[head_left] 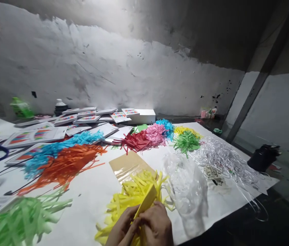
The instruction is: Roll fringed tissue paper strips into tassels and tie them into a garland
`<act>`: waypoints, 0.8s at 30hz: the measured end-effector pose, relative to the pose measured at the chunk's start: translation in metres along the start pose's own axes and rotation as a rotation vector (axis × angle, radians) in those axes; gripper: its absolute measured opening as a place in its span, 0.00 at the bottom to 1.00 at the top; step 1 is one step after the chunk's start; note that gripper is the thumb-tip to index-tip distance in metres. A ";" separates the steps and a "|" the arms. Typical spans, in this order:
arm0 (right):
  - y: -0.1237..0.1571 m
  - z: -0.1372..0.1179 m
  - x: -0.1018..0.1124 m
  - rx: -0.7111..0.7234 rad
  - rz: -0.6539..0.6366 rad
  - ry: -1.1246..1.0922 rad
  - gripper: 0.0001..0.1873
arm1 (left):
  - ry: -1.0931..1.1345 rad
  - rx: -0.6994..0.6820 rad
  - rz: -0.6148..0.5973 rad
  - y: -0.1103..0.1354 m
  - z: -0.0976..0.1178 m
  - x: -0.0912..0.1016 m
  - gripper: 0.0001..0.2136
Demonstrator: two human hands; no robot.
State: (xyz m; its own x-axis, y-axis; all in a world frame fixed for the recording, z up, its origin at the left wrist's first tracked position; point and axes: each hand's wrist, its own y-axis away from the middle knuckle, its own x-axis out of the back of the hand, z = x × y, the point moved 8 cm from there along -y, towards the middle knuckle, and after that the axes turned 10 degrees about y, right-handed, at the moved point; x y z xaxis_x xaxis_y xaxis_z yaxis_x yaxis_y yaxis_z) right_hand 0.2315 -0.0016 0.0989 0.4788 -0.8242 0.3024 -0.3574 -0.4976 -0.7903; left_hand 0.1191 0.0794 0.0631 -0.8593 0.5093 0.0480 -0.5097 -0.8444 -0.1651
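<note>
Both of my hands are together at the bottom centre, over a pile of yellow paper strips (129,191). Between them stands a folded yellow paper piece (146,201), tilted up to the right. My left hand (124,227) has its fingers closed on the left side of this piece. Against its lower right edge my right hand (157,222) is pinched, with the fingertips partly hidden. A brown sheet with a shiny surface (127,162) lies just beyond the yellow strips. Crumpled clear plastic (185,188) is to the right of my hands.
Orange strips (70,162), blue tassels (65,147) and light green strips (29,215) lie on the left. Red (136,140), pink (156,133) and green tassels (187,140) sit farther back. White strings (223,160) spread at right. Flat printed boxes (39,135) line the wall side.
</note>
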 end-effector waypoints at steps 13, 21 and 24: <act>-0.004 0.040 -0.009 -0.571 -0.653 -0.407 0.03 | -0.092 -0.072 -0.193 0.007 0.023 -0.010 0.17; -0.016 -0.016 0.013 0.098 -0.471 -0.066 0.15 | -0.096 -0.061 -0.148 0.008 0.024 -0.004 0.14; -0.011 -0.020 0.014 0.166 -0.409 0.141 0.13 | -0.078 -0.060 -0.155 0.011 0.025 -0.006 0.14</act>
State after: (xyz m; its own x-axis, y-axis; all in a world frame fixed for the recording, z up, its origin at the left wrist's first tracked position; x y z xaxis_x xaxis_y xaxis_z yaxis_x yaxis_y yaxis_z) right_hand 0.2254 -0.0130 0.1224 0.4356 -0.6038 0.6676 -0.0230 -0.7488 -0.6623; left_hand 0.1180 0.0632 0.0855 -0.7724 0.6163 0.1534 -0.6350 -0.7439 -0.2084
